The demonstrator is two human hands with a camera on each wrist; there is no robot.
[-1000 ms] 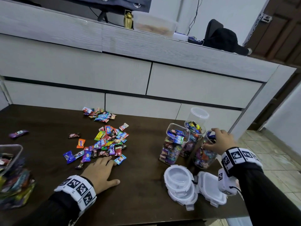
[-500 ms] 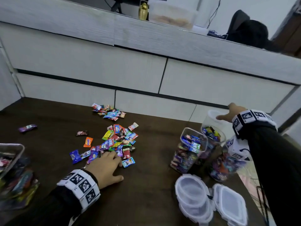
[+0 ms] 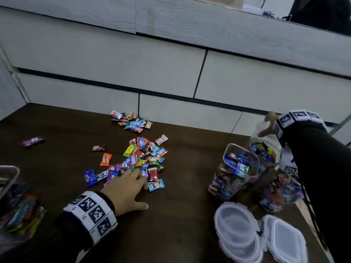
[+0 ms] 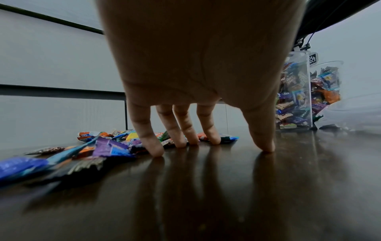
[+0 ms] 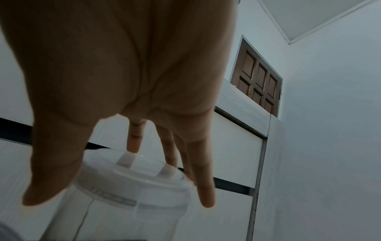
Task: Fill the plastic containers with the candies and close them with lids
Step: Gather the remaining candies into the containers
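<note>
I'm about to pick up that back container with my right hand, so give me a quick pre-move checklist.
1. Right hand over the lidded container: ok.
2. Firm hold on it: cannot tell; fingers straight around the lid.
3. Lidded container open for filling: not ok.
4. Left hand flat on the table by the candy pile, holding nothing: ok.
5. Filled containers closed: not ok.
6. Spare lids on the table: ok.

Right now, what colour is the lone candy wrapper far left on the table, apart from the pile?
Purple, the lone candy; it shows best in the head view.
</note>
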